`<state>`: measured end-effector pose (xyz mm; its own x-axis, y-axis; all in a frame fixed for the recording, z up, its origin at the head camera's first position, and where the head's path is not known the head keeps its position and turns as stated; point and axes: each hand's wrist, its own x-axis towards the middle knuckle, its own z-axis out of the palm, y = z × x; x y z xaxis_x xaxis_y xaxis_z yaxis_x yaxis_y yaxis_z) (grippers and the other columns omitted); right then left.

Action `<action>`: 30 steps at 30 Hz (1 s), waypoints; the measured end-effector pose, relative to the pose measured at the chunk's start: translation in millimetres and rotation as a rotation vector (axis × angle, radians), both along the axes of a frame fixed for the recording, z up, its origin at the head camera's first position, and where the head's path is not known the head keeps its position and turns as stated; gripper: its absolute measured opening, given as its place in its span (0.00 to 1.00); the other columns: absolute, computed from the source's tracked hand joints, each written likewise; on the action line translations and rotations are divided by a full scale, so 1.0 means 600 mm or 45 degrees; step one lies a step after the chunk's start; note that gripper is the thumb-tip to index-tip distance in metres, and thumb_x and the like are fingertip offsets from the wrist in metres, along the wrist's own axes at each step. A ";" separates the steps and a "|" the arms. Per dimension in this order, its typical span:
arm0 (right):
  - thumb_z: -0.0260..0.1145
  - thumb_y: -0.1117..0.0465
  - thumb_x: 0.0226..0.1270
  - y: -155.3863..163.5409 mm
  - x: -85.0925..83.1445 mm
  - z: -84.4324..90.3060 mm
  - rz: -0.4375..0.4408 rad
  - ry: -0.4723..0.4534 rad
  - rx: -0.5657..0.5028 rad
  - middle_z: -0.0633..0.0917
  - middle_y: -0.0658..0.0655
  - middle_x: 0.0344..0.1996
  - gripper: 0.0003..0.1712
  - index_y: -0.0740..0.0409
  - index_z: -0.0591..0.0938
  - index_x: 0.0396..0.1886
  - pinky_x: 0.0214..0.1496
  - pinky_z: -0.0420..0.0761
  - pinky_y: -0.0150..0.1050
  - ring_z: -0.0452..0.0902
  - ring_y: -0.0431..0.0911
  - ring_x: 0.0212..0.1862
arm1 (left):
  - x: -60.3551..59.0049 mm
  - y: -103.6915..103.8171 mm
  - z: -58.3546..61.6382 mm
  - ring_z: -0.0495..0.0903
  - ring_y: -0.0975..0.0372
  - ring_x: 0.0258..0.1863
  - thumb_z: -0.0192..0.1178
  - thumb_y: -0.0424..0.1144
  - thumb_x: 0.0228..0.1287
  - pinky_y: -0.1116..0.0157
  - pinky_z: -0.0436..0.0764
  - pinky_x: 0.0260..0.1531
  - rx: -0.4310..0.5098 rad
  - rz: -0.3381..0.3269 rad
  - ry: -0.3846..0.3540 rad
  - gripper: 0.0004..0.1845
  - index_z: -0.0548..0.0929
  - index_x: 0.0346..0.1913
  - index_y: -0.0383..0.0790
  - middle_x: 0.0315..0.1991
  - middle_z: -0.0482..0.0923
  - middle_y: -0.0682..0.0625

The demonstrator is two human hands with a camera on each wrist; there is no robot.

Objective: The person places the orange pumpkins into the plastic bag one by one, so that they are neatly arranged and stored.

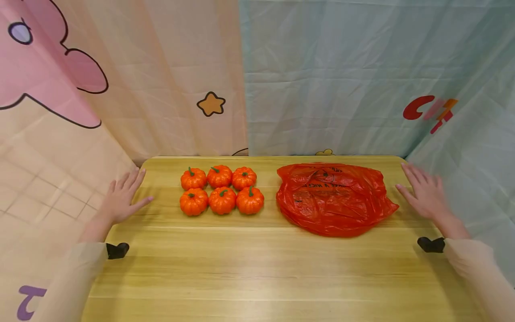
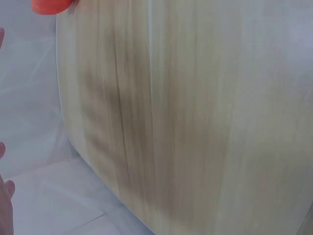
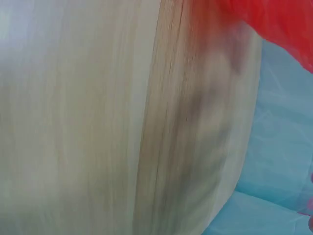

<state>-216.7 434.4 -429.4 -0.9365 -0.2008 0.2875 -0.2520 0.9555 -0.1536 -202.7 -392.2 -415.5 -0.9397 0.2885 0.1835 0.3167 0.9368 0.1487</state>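
Note:
Several small orange pumpkins (image 1: 222, 200) with green stems sit in two rows on the left half of the wooden table (image 1: 257, 273). To their right lies a crumpled red plastic bag (image 1: 334, 201) with dark print. My left hand (image 1: 122, 197), fingers straight and spread, is over the table's left edge, apart from the pumpkins. On the other side my right hand (image 1: 426, 192) is spread in the same way, just right of the bag and not touching it. Neither hand holds anything. In the left wrist view only fingertips (image 2: 6, 196) show at the edge.
Printed curtains hang behind the table and on both sides; a beige one (image 1: 173, 80) is at the left and a blue-grey one (image 1: 322, 80) at the right. Black wrist mounts (image 1: 431, 244) stick out from both sleeves. The table's far corners are rounded.

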 end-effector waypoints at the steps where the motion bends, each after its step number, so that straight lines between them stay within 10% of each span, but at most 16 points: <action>1: 0.47 0.44 0.75 -0.002 0.000 -0.001 0.008 0.016 -0.022 0.54 0.67 0.74 0.40 0.51 0.45 0.78 0.63 0.45 0.74 0.52 0.71 0.66 | 0.000 0.002 -0.002 0.48 0.35 0.71 0.51 0.58 0.67 0.29 0.46 0.62 0.003 -0.004 0.028 0.46 0.37 0.77 0.50 0.77 0.41 0.38; 11: 0.52 0.58 0.74 -0.045 0.018 -0.011 0.066 -0.212 -0.803 0.49 0.79 0.71 0.44 0.53 0.36 0.77 0.60 0.50 0.77 0.50 0.79 0.64 | 0.005 0.052 -0.023 0.59 0.33 0.65 0.55 0.52 0.67 0.35 0.57 0.60 0.223 0.001 0.182 0.43 0.47 0.77 0.40 0.73 0.55 0.33; 18: 0.53 0.56 0.74 -0.065 0.028 -0.018 0.051 -0.307 -0.883 0.50 0.77 0.72 0.43 0.43 0.38 0.78 0.61 0.53 0.76 0.50 0.74 0.66 | 0.016 0.092 -0.039 0.64 0.33 0.62 0.58 0.47 0.65 0.36 0.61 0.59 0.407 0.013 0.252 0.40 0.53 0.76 0.45 0.66 0.64 0.29; 21: 0.53 0.58 0.74 -0.066 0.030 -0.026 0.074 -0.300 -0.902 0.51 0.72 0.73 0.42 0.42 0.41 0.78 0.72 0.60 0.51 0.54 0.63 0.68 | 0.018 0.104 -0.041 0.64 0.33 0.62 0.59 0.45 0.65 0.35 0.60 0.59 0.479 0.009 0.232 0.39 0.55 0.75 0.46 0.66 0.65 0.28; 25: 0.56 0.62 0.72 -0.068 0.024 -0.038 0.115 -0.257 -0.935 0.57 0.65 0.73 0.40 0.50 0.48 0.78 0.53 0.63 0.16 0.64 0.33 0.58 | 0.015 0.121 -0.040 0.64 0.33 0.62 0.59 0.40 0.66 0.35 0.60 0.58 0.667 -0.044 0.092 0.39 0.53 0.76 0.43 0.67 0.64 0.28; 30: 0.58 0.64 0.71 -0.078 0.012 -0.049 0.153 -0.266 -0.978 0.59 0.64 0.71 0.39 0.55 0.52 0.76 0.45 0.68 0.12 0.61 0.22 0.50 | 0.018 0.148 -0.034 0.63 0.36 0.63 0.60 0.35 0.65 0.41 0.63 0.53 0.829 -0.075 -0.053 0.41 0.50 0.76 0.43 0.67 0.62 0.29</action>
